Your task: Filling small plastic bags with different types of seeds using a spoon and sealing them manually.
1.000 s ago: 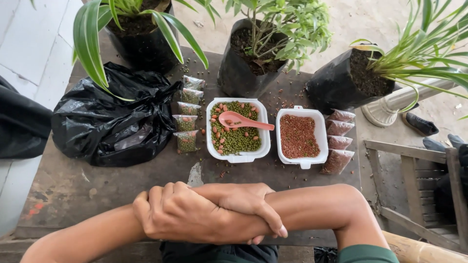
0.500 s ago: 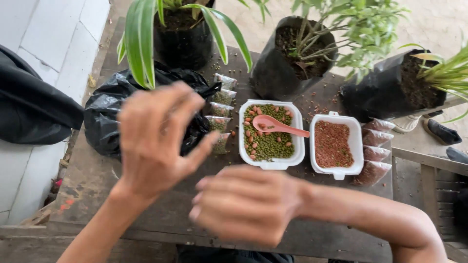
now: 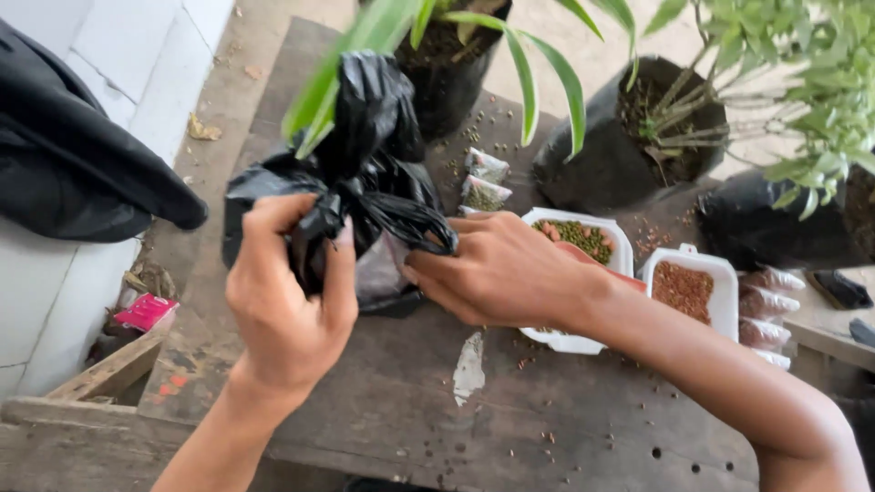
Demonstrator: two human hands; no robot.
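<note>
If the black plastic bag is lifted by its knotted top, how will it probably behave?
The black plastic bag is probably floppy: its film crumples where the left hand grips the neck. It likely sags under its own contents, since the body bulges on the wooden table. The glossy film may slip against the right hand.

I note: my right hand [image 3: 497, 273] hides part of the green-pellet tray [image 3: 597, 228] | black bag [image 3: 365, 182] contents unseen | right-edge packets [image 3: 770, 305] blurred, plant pot [image 3: 857, 210] cut off

Small clear seed packets [image 3: 485, 180] lie behind the black bag; more packets [image 3: 770, 305] flank the right tray.
</note>
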